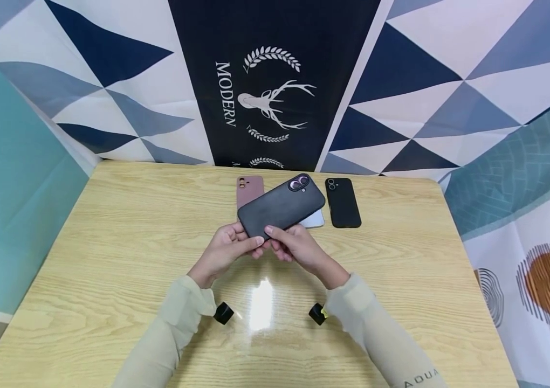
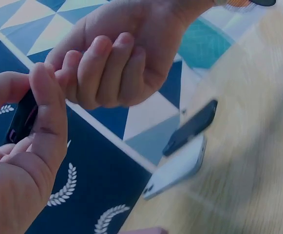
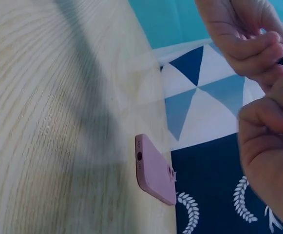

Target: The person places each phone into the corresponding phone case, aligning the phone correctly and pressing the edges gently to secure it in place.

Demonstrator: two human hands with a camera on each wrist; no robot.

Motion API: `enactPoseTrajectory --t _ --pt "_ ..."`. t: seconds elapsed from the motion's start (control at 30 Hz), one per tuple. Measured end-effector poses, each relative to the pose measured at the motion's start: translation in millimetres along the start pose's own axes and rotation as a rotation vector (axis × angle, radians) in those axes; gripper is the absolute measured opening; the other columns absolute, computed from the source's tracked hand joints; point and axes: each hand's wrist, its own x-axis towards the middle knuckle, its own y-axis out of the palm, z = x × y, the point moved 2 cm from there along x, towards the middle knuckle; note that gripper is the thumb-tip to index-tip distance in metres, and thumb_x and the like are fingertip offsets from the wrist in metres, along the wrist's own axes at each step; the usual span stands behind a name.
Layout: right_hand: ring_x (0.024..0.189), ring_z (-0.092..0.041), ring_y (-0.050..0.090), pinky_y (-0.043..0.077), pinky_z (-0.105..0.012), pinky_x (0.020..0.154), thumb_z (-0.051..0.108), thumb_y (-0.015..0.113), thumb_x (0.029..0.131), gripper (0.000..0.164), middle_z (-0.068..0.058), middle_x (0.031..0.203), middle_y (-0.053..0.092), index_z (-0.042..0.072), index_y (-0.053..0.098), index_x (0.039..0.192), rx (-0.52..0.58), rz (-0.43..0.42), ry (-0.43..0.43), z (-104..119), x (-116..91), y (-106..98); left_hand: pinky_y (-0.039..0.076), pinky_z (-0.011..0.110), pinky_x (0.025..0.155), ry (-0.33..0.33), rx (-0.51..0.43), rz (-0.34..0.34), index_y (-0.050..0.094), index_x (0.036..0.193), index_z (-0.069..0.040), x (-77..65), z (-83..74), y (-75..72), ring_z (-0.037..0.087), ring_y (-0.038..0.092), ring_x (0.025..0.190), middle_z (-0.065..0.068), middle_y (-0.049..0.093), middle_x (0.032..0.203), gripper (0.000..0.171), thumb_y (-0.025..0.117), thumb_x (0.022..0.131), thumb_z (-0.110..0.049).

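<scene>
In the head view a black phone (image 1: 282, 205) is tilted above the table, its back and purple-tinted camera lenses facing up. My left hand (image 1: 228, 248) grips its near left corner, with the thumb on the lower edge. Close beside it, my right hand (image 1: 301, 248) pinches the lower edge, thumb on the back and fingers beneath. The left wrist view shows only a dark end of the phone (image 2: 23, 117) between fingers. Behind the held phone, a pink phone case (image 1: 251, 188) and a white phone (image 1: 315, 219) are partly covered in the head view.
A black phone-shaped piece (image 1: 344, 203) with a camera area lies to the right near the back edge of the wooden table (image 1: 110, 258). Patterned cloth (image 1: 275, 32) hangs behind the table. Small black blocks (image 1: 223, 313) show at both cuffs.
</scene>
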Motion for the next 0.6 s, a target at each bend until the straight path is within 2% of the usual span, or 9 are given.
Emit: enactPoseTrajectory --t 0.13,0.37,0.5,0.6 --pt "0.043 -0.005 0.038 0.03 -0.017 0.042 0.026 0.046 0.097 0.043 0.007 0.05 0.05 0.012 0.055 0.057 -0.007 -0.004 -0.025 1.1 0.0 2.3 0.056 0.021 0.065 -0.002 0.006 0.0 0.054 0.109 0.005 -0.3 -1.2 -0.6 0.007 0.064 0.066 -0.001 0.07 0.078 0.023 0.06 0.089 -0.004" --pt "0.043 -0.004 0.039 0.03 -0.019 0.043 0.026 0.047 0.095 0.042 0.009 0.049 0.052 0.014 0.056 0.056 0.021 -0.036 -0.047 4.3 0.6 5.8 0.056 0.021 0.065 0.034 0.006 0.032 0.052 0.115 0.007 -0.3 -1.9 -3.8 0.007 0.065 0.068 -0.002 0.072 0.082 0.029 0.058 0.091 -0.005" --pt "0.045 -0.004 0.042 0.032 -0.018 0.043 0.028 0.049 0.096 0.038 0.008 0.052 0.055 0.013 0.061 0.063 0.062 -0.026 -0.07 4.7 1.8 6.6 0.056 0.022 0.065 0.052 -0.013 0.045 0.05 0.118 0.009 -2.1 -2.0 -5.5 0.008 0.065 0.068 -0.001 0.072 0.085 0.03 0.056 0.091 -0.003" --pt "0.047 -0.004 0.045 0.034 -0.017 0.043 0.027 0.049 0.096 0.03 0.007 0.054 0.057 0.012 0.063 0.073 0.07 -0.021 -0.122 6.6 3.1 7.0 0.056 0.021 0.065 0.071 -0.024 0.057 0.049 0.119 0.009 -4.1 -2.2 -6.7 0.008 0.065 0.068 0.0 0.072 0.086 0.031 0.055 0.09 -0.002"
